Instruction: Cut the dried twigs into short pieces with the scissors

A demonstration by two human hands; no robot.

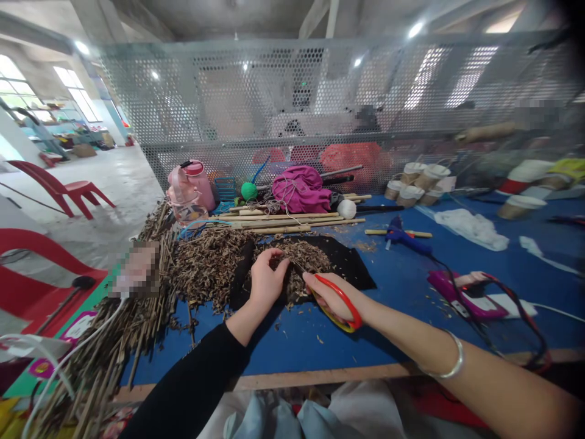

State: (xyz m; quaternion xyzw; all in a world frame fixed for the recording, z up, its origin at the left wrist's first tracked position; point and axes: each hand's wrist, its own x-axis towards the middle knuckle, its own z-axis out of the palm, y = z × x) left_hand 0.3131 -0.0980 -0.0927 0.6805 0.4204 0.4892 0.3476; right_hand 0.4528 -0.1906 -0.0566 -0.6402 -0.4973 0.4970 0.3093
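My right hand [326,299] grips a pair of scissors [350,311] with red and yellow handles, its blades pointing up and left. Close to the blade tips, my left hand [267,277] is curled with thumb and forefinger near each other; what they pinch, if anything, is too small to make out. Both hands are over a black cloth [356,262] strewn with dried brown plant bits [313,256]. A larger heap of the same dried bits [205,262] lies left of my left hand.
Long dry stalks [150,305] run along the table's left side. Behind the heap are wooden sticks [283,219], a purple cloth bundle [301,189] and a pink bottle [201,183]. A blue glue gun [404,238], a magenta device [470,299] with cables and paper cups [415,183] occupy the right.
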